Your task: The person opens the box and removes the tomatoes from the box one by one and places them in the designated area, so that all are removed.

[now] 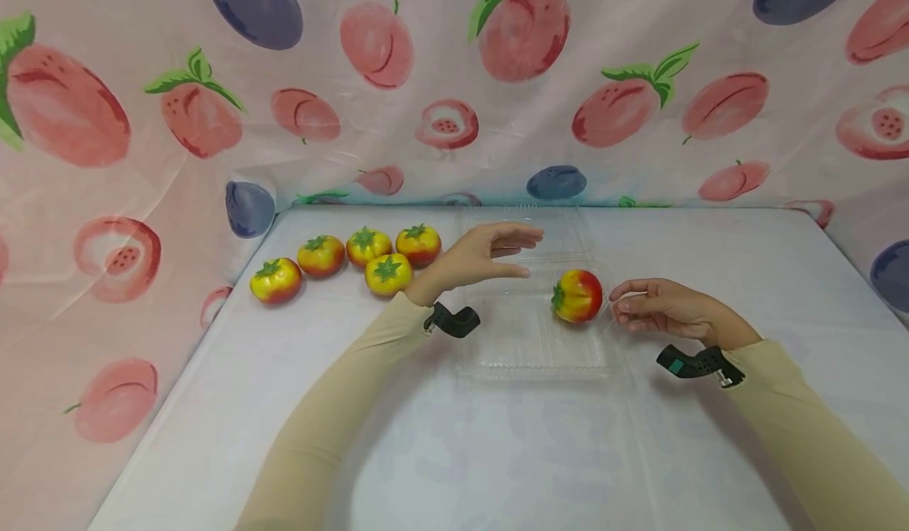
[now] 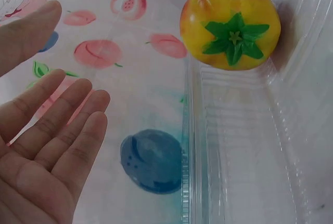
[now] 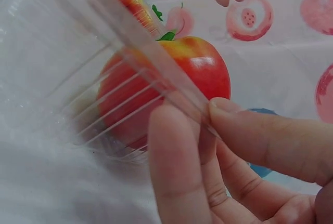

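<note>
A clear plastic clamshell box (image 1: 521, 345) lies opened out on the table, its lid (image 1: 561, 239) toward the back. One yellow-and-red tomato (image 1: 578, 296) sits inside the box near the right wall, its green star-shaped top turned left. My right hand (image 1: 667, 308) pinches the box's right rim between thumb and fingers, as the right wrist view shows close up. Over the box's left part, my left hand (image 1: 490, 255) hovers with its fingers extended and nothing in them. The left wrist view shows the palm apart from the tomato (image 2: 234, 31).
Several more yellow-and-red tomatoes (image 1: 321, 256) stand at the back left of the white table (image 1: 461, 452), some just beside the left wrist. A fruit-print cloth (image 1: 312, 65) hangs behind and along the left. Each wrist wears a black mount (image 1: 699, 363).
</note>
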`<state>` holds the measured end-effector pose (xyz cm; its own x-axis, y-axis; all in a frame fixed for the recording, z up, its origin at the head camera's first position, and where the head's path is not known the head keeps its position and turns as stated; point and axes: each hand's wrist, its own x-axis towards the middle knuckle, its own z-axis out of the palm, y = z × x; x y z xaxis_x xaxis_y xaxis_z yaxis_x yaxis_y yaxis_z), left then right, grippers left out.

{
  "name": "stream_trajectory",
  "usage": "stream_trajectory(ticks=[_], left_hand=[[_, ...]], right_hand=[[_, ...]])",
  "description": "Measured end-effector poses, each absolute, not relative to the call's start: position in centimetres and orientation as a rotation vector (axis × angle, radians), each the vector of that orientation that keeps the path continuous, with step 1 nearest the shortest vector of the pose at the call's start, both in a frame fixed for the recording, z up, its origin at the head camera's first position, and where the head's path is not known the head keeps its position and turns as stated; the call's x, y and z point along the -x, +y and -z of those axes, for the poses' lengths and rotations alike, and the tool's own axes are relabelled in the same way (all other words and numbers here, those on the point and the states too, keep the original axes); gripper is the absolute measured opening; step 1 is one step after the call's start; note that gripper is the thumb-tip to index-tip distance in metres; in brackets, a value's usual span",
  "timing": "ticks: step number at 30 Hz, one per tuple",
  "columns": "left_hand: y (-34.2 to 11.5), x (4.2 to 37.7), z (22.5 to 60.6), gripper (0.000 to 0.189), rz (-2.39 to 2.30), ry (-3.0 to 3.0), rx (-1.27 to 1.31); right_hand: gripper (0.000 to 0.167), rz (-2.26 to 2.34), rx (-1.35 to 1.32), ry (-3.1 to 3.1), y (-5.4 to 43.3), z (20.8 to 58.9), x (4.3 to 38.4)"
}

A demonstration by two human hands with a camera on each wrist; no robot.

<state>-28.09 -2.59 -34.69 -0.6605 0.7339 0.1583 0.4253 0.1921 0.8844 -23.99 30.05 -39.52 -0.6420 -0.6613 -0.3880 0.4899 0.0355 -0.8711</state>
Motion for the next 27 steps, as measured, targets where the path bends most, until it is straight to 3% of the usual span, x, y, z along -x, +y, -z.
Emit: stream_trajectory(ticks=[27], left_hand=[[3.1, 29.8, 36.0, 0.046, -1.103, 2.108, -1.274]], right_hand=[[0.018, 1.736, 0.187, 1.486, 30.1, 39.6, 23.9]])
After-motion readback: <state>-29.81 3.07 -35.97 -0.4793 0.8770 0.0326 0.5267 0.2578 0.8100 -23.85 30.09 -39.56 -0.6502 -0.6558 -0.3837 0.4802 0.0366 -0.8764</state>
